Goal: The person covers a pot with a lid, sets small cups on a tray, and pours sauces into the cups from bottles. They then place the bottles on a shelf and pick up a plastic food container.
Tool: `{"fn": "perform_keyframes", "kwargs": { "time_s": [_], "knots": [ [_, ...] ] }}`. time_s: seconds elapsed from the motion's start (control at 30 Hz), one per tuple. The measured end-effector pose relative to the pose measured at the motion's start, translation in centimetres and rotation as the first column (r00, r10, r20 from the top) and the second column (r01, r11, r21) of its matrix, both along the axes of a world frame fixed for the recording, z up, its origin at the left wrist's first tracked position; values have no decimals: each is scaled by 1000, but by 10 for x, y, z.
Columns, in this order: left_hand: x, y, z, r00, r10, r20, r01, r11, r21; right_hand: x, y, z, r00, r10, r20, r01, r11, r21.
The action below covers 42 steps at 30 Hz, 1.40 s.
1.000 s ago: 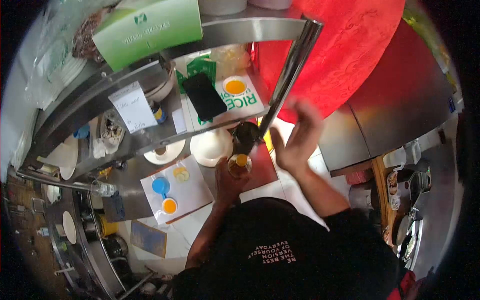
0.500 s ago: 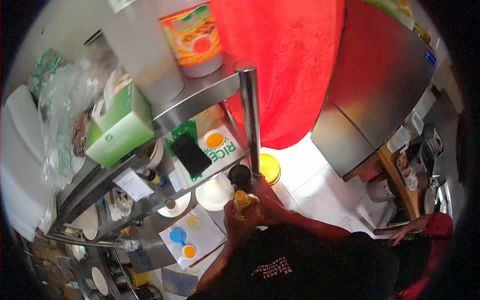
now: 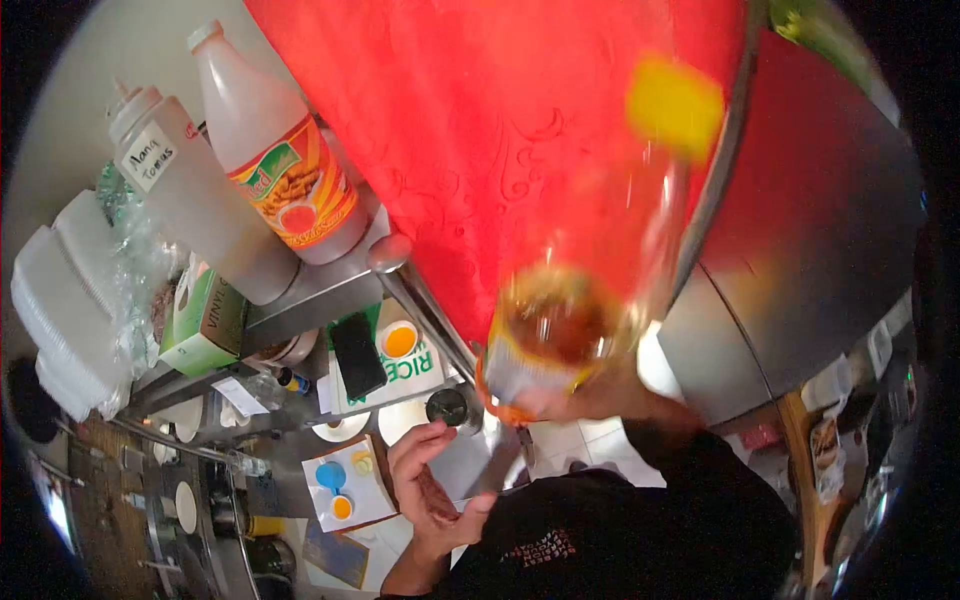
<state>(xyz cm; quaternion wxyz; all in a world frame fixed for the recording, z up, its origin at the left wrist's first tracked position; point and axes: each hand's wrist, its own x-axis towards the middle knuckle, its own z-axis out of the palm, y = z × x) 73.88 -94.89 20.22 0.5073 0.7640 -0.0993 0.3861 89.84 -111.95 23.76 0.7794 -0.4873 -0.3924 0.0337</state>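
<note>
My right hand point(image 3: 590, 395) is wrapped round the lower part of a clear bottle point(image 3: 565, 320) with a yellow cap. The bottle is raised close to the camera, in front of the red curtain, with brown-red liquid in its lower part. My left hand point(image 3: 430, 485) is empty, its fingers spread and curved, just below a dark round jar point(image 3: 447, 406) on the counter. Left of this hand, a white sheet point(image 3: 375, 492) bears a blue cup point(image 3: 330, 475) and a small cup of orange liquid point(image 3: 342, 508).
The steel shelf point(image 3: 310, 295) holds a red-labelled sauce bottle point(image 3: 300, 195), a squeeze bottle point(image 3: 205, 205) and a green box point(image 3: 212, 322). Below are a black phone point(image 3: 357, 357) and another orange-filled cup point(image 3: 399, 341). A red curtain point(image 3: 480, 110) hangs beside the steel fridge point(image 3: 810, 250).
Both hands were together around the bottle low by the counter. My right hand has lifted it up towards the camera, and my left hand has let go and opened. The view has shifted.
</note>
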Motion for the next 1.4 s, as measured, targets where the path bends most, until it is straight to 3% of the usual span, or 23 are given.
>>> {"fn": "perform_keyframes", "kwargs": {
  "time_s": [0.03,0.07,0.13,0.17,0.33,0.53,0.63,0.73,0.83,0.93,1.03,1.1,1.13,1.17,1.27,1.4],
  "knots": [
    [1,-5,-3,998,36,-45,-36,999,8,17,-3,26,999,-35,40,32,997,75],
    [3,-11,-6,993,73,-93,-72,997,14,37,-7,53,993,-70,94,66,997,43],
    [10,-25,-6,988,127,-88,-129,992,-13,73,8,99,972,-39,234,13,994,110],
    [12,-30,-6,987,138,-87,-140,990,-16,93,15,116,961,31,276,-50,997,63],
    [18,-54,-7,958,271,-97,-276,960,-38,159,81,163,947,195,256,-184,981,-64],
    [20,-74,-9,912,396,-109,-405,911,-75,222,165,159,852,-340,399,336,938,83],
    [22,-79,-11,905,403,-134,-417,904,-99,223,174,163,892,-236,386,237,971,46],
    [27,-77,-18,911,384,-150,-403,905,-132,224,182,166,937,-38,347,87,988,-128],
    [29,-72,-17,922,361,-141,-375,923,-92,231,193,160,900,-229,371,324,921,-216],
    [34,-61,-24,938,305,-163,-321,943,-83,213,181,160,628,-560,541,715,689,-117],
    [52,-56,-4,959,217,-184,-221,975,-1,230,174,161,660,-574,484,694,713,-100],
    [76,-51,15,988,116,-106,-98,982,161,237,158,164,780,-477,405,564,817,-124],
    [94,-54,25,989,122,-89,-107,982,155,240,153,164,832,-421,360,492,861,-131],
    [114,-61,32,989,128,-74,-116,982,146,248,155,160,837,-444,319,474,880,-20],
    [190,-64,25,890,456,-5,-447,875,183,248,134,161,975,-119,188,110,992,55],
    [278,-49,24,806,591,13,-589,805,-71,229,104,168,985,79,154,-83,996,15]
  ]
}}
